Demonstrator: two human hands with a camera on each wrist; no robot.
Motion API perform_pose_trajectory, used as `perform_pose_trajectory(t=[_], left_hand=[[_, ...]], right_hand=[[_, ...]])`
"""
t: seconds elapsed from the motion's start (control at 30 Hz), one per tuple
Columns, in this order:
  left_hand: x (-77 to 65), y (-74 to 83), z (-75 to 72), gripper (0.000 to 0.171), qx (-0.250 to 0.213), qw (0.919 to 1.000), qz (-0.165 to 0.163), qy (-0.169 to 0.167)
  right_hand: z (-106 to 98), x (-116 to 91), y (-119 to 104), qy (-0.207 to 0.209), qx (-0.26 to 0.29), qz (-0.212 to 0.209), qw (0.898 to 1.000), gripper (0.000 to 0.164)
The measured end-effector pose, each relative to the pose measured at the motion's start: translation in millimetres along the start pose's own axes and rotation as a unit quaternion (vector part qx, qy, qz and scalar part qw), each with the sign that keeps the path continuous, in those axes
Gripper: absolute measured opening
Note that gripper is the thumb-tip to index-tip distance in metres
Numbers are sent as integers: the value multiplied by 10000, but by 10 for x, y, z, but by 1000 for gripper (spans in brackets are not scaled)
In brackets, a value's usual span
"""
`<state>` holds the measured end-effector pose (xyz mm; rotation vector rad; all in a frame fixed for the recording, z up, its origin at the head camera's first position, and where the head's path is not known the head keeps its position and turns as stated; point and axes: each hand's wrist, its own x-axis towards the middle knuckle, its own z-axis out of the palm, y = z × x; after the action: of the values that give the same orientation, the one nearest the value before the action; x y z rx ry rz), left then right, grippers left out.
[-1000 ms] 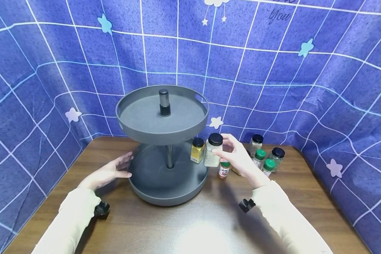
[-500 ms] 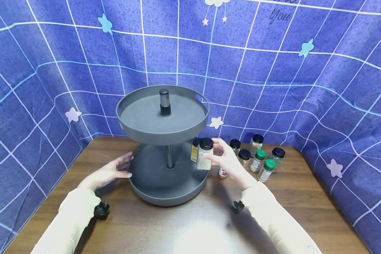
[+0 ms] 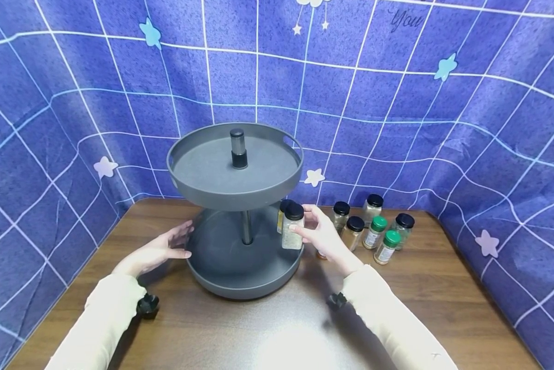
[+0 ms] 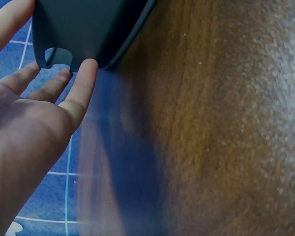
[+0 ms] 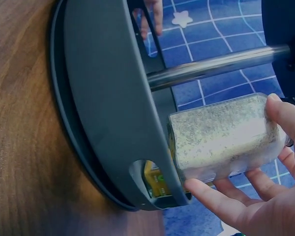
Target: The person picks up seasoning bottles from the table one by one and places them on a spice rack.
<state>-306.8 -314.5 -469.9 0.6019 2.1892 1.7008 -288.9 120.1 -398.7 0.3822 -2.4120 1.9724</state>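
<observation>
My right hand [image 3: 323,239] pinches a clear spice jar [image 3: 292,235] with a black lid and pale, speckled contents. The jar stands nearly upright at the right rim of the two-tier turntable's lower tray [image 3: 240,270]. In the right wrist view, the jar's base [image 5: 173,140] overlaps the tray's wall. Behind it, mostly covered, is a yellow spice jar [image 3: 280,221] with a black lid, on the lower tray; its label shows through the wall's cutout. My left hand [image 3: 156,252] touches the lower tray's left side with fingers extended, the fingertips [image 4: 88,66] right at the wall's cutout.
The grey upper tray [image 3: 237,198] sits on a metal post [image 3: 246,228] above the lower one. On the wooden table [image 3: 203,334], right of my right hand, stand several spice jars, including a green-lidded jar [image 3: 385,249] and a black-lidded jar [image 3: 352,234]. A blue curtain [image 3: 350,77] hangs behind.
My right hand has carried the clear jar leftward and slightly down to the lower tray's rim, covering more of the yellow jar. Jars on the right have come into view. The left hand stays put.
</observation>
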Motion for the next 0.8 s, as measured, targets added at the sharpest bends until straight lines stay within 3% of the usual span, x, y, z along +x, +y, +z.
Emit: perform_pose_trajectory(t=[0.5,0.8], left_hand=[[5,-8,2,92,60,10000,-28,8],[-5,21,10,92,92,9999,-33,38]], right_hand=[[3,26,166,164,-513,-308,9981,50],[54,31,249,395,-1130,-631,9908,48]])
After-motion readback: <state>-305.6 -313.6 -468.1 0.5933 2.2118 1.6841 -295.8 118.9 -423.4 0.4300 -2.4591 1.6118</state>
